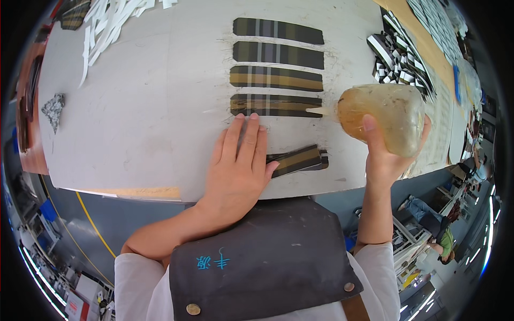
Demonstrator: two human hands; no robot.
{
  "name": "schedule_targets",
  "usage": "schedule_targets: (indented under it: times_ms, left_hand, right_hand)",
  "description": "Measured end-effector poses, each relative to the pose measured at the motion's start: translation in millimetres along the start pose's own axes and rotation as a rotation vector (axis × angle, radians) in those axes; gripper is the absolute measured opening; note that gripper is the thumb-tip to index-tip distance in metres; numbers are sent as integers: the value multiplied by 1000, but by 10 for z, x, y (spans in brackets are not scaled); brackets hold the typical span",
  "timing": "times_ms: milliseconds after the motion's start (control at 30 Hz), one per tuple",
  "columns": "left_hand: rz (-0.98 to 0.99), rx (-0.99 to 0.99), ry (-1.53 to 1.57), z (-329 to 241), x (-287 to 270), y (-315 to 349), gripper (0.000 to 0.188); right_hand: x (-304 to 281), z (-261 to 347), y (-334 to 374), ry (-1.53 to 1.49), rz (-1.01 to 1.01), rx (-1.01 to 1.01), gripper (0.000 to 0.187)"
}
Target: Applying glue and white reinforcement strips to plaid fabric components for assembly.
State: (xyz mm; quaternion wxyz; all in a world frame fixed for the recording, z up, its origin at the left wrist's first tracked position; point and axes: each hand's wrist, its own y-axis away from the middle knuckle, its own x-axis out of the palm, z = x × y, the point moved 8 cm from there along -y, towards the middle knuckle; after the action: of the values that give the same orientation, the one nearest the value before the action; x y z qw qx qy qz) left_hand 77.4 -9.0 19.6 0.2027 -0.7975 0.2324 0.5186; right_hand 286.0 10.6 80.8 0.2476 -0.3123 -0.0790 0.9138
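My right hand (393, 152) is wrapped round a cloudy, yellowish squeeze bottle (396, 115), tipped on its side. Its pale nozzle points left, the tip over the right end of a dark plaid fabric strip (278, 101). That strip is the nearest in a column of similar ones: a brown-banded strip (278, 78), a dark strip (281, 55) and the farthest strip (278, 30). My left hand (238, 160) lies flat with fingers stretched, fingertips at the nearest strip's lower edge. Beside its thumb is a small stack of plaid strips (297, 161), partly hidden by the hand.
White paper-like strips (115, 27) lie at the far left, and a heap of black-and-white pieces (399, 59) at the far right. A grey scrap (53, 111) rests near the left edge. The pale worktable (144, 123) ends just before my dark apron (267, 257).
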Motion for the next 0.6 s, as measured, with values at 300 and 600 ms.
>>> schedule_targets:
  times_ms: [300, 600]
  left_hand:
    - [45, 11, 20, 42, -37, -10, 53]
    - [-335, 76, 115, 596, -360, -189, 36]
  right_hand:
    - [-600, -676, -171, -752, -218, 368, 56]
    - [231, -258, -284, -803, 44, 235, 63]
